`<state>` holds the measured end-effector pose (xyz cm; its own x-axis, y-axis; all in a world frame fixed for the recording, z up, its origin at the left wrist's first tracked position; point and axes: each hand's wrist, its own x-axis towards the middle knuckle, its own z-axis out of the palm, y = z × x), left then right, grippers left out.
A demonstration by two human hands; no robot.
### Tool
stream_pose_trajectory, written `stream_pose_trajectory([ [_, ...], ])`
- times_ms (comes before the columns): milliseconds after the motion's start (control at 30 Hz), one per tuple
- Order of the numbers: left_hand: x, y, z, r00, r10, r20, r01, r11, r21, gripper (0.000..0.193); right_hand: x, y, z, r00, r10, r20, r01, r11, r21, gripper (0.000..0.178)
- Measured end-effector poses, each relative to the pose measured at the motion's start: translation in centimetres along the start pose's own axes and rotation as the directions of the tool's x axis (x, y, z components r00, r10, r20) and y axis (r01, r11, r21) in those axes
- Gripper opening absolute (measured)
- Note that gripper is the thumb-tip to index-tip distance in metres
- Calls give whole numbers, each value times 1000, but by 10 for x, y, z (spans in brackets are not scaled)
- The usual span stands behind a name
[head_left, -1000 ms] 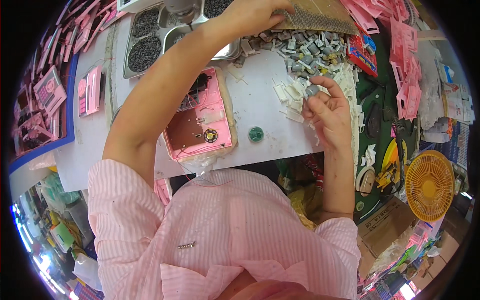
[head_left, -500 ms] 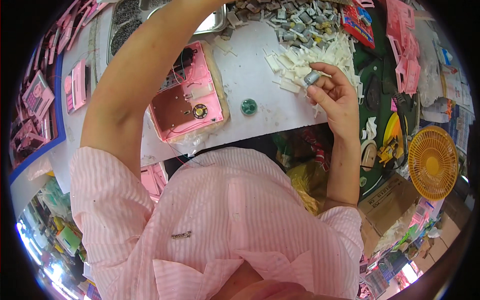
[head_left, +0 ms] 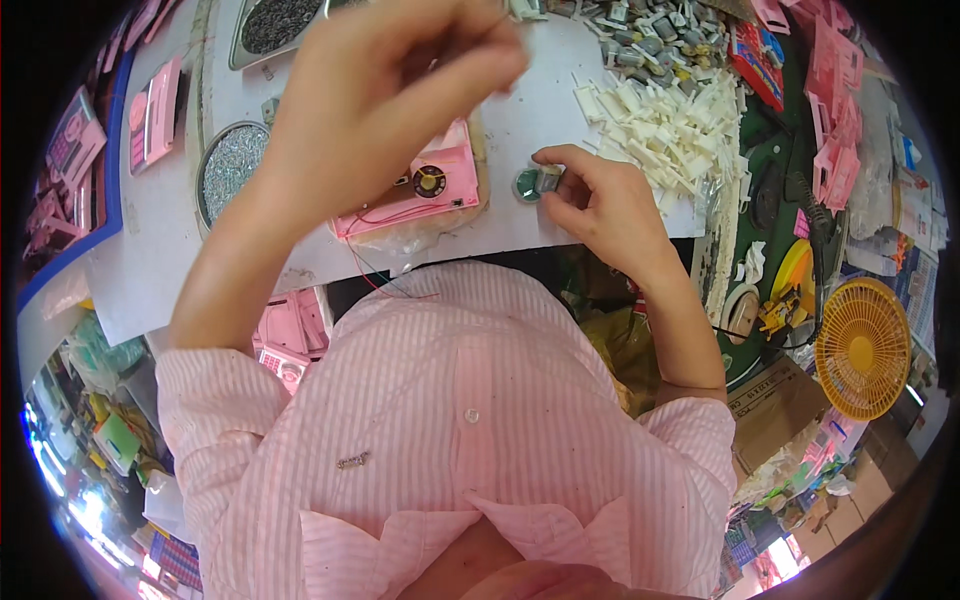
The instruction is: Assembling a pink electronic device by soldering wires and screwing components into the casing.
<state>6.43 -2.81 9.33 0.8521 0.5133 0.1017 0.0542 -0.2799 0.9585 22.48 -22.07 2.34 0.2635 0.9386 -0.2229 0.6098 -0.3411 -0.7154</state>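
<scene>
Pinching motor [head_left: 549, 178] by dish [head_left: 524, 186] (table edge [head_left: 530, 239] near)

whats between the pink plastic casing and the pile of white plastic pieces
In the head view, a small round green pot and the right hand, holding a silvery-grey metal cylinder, are between the casing and the pile.

Free tabletop [head_left: 550, 100], pink casing [head_left: 461, 178] left, white pieces [head_left: 670, 130] right

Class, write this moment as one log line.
left hand: blurred, above pink casing, grip unclear | right hand: holds grey motor by green pot | motor-pot contact: unclear
</scene>
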Motion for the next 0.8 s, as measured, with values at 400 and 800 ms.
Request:
stream_pose_trajectory([
  [400, -104, -51, 29, 997, -59, -46, 54, 994, -98, 14, -1, -15, -2, 994, 90, 58, -107, 872, 478, 43],
  [800, -110, -64, 42, 992, -14, -126, -11, 979, -203, 40, -2, -31, 41, 980, -37, 197, -175, 316, 932, 45],
])
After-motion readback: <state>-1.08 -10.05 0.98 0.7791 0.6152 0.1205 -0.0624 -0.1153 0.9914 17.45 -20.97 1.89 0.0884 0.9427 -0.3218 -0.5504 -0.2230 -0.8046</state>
